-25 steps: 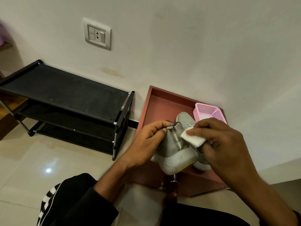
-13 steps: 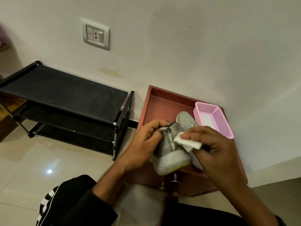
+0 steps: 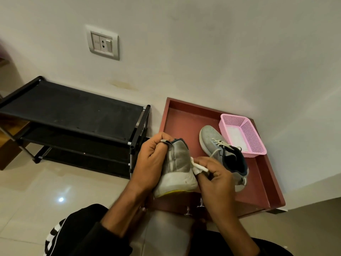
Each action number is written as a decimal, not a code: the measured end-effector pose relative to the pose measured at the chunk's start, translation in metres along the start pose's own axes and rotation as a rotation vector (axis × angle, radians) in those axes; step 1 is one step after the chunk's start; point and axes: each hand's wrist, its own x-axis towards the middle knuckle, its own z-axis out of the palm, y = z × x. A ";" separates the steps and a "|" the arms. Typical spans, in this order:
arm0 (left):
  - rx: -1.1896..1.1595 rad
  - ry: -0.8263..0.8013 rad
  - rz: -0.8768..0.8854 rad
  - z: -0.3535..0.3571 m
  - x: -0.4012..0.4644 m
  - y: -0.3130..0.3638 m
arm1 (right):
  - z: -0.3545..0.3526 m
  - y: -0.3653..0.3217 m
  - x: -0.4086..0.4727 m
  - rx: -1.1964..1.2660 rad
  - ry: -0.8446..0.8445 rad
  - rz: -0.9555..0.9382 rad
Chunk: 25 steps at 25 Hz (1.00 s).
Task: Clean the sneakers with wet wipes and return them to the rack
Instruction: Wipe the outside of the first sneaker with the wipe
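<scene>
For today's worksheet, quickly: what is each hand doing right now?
Left hand: grips the sneaker by its heel.
Right hand: fingers pinch a wet wipe against it.

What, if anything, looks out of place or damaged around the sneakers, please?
Nothing is spilled or broken. The held sneaker shows grey grime on its heel, which the wipe is rubbing. The wall above the rack has a yellowish stain.

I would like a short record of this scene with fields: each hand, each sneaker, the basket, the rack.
left hand: grips the held sneaker at its heel
right hand: pinches a white wipe against that sneaker's side
second sneaker: lies in the red tray, untouched
pink basket: in the tray's far right corner, something white inside
black rack: left of the tray, no shoes visible
</scene>
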 end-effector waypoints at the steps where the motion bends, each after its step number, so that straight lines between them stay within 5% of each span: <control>1: -0.002 0.005 0.001 -0.002 0.001 -0.001 | 0.002 -0.004 -0.001 0.050 0.006 -0.005; 5: -0.012 0.013 0.005 -0.008 0.004 -0.007 | 0.006 -0.014 0.000 0.144 -0.075 -0.156; 9: 0.018 0.029 0.025 -0.006 0.002 -0.007 | 0.005 -0.003 0.007 0.139 -0.040 -0.014; 13: -0.021 -0.013 0.017 -0.005 0.005 -0.010 | 0.005 -0.029 0.011 0.167 -0.145 -0.244; 18: -0.005 0.032 -0.001 -0.004 0.002 -0.006 | 0.004 -0.012 0.012 0.133 -0.043 -0.060; 22: -0.026 -0.001 -0.004 -0.005 -0.002 -0.008 | 0.006 -0.033 -0.006 0.099 -0.166 -0.295; 25: -0.017 0.011 -0.007 -0.003 -0.004 -0.005 | 0.005 -0.010 0.002 0.049 -0.073 -0.167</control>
